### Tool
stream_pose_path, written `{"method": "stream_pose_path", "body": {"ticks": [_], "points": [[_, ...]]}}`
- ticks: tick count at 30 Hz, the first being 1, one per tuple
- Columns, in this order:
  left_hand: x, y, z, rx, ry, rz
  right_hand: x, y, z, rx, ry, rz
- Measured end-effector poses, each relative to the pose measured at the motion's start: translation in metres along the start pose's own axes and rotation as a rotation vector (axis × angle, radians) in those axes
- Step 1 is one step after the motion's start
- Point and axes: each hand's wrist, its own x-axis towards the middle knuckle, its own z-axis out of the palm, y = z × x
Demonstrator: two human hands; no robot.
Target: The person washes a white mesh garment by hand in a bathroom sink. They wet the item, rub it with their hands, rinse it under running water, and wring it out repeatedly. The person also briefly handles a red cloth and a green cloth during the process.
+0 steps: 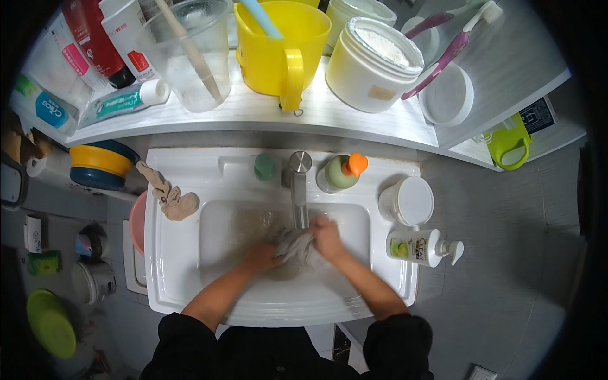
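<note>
Both hands down in the white sink (190,266), right under the steel faucet (299,190). Left hand (261,258) and right hand (327,238) each with a closed grip on a wet grey cloth (296,246), bunched up between them in the murky water. Crumpled beige sock (170,197) lying on the sink's left rim (well apart from the hands). Green bottle with orange cap (342,172) just right of the faucet, white lidded tub (407,201) beside it, pump bottle (419,247) lying on its side at the right edge. Yellow mug (282,47) and white jar (373,63) up on the shelf (253,111).
</note>
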Motion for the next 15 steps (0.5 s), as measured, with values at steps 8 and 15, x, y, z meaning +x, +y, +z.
{"method": "stream_pose_path", "body": {"ticks": [8,15], "points": [[-0.015,-0.011,0.053,0.010,0.520,0.275,-0.054,0.072,0.001,-0.717,-0.140,0.036],[-0.068,-0.027,0.040,-0.082,0.505,0.237,-0.094,0.052,0.054,0.380,-0.203,1.035]]}}
